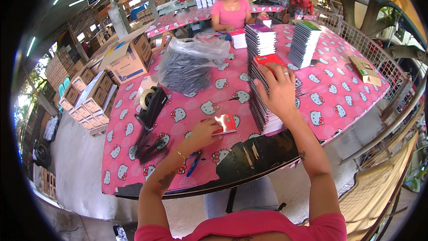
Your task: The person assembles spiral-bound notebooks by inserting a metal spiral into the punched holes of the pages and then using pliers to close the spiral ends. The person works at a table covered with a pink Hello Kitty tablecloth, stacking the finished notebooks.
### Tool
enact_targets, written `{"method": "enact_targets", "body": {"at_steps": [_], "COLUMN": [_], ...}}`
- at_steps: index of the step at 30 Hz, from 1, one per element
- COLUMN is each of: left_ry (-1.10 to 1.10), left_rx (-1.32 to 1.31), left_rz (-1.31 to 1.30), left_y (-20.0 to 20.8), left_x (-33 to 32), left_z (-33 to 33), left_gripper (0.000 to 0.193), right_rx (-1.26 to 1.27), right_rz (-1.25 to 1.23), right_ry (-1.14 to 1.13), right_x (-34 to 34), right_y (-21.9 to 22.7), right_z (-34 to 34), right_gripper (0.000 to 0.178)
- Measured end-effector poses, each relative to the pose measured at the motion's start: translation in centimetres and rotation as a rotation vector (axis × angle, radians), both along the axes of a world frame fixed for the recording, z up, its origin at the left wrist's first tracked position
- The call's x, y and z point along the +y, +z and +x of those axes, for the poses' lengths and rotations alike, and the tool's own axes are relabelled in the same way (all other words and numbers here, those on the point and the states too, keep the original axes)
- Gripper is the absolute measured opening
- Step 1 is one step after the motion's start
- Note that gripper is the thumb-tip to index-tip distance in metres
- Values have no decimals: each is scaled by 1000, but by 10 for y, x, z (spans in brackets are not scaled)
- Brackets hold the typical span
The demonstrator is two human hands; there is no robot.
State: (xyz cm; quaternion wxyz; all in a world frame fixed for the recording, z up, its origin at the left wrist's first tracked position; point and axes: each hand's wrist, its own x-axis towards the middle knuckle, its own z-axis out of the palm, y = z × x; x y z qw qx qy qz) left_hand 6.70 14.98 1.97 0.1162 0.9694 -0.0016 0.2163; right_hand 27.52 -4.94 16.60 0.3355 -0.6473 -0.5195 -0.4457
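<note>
On the pink, cartoon-patterned tabletop, my left hand is closed at the left end of a small red notebook lying flat. My right hand lies over the top of a tall stack of spiral notebooks, fingers spread on the red cover of the uppermost one; the thumb is apart from the fingers. Close to my left wrist is a blue-handled tool, partly hidden by my forearm. Left of it lie loose black spiral coils.
A black tape dispenser, a plastic bag of black coils and a cardboard box occupy the left side. More notebook stacks stand beyond and right, near an open carton. A person in pink works across the table.
</note>
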Motion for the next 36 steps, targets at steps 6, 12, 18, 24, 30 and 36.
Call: {"method": "enact_targets", "body": {"at_steps": [6,12,18,24,30,36], "left_ry": [101,86,501,842,691,361], "left_rx": [-96,-133,-351,-67,-232,-177], "left_rz": [115,81,-57,379,-160,-468], "left_y": [-11,7,-6,-33,-15,17], "left_x": [-5,-74,-45,25,-4,-68], "left_z": [-18,-22,-86,-156,-129,-97], "left_gripper": [31,30,34,24,20,20], "right_rx": [220,986,1411,1518,1448,1481], "right_rz": [-36,-175,-137,-262,-392,-442], "right_ry": [447,662,736,874,840,859], "right_x": [-14,-23,-28,-14,-25,-26], "right_y": [-38,-162,-209,-185,-192,-194], "right_z": [-56,-83,-85,-92,-85,-80], "right_gripper": [43,44,29,20,23,28]}}
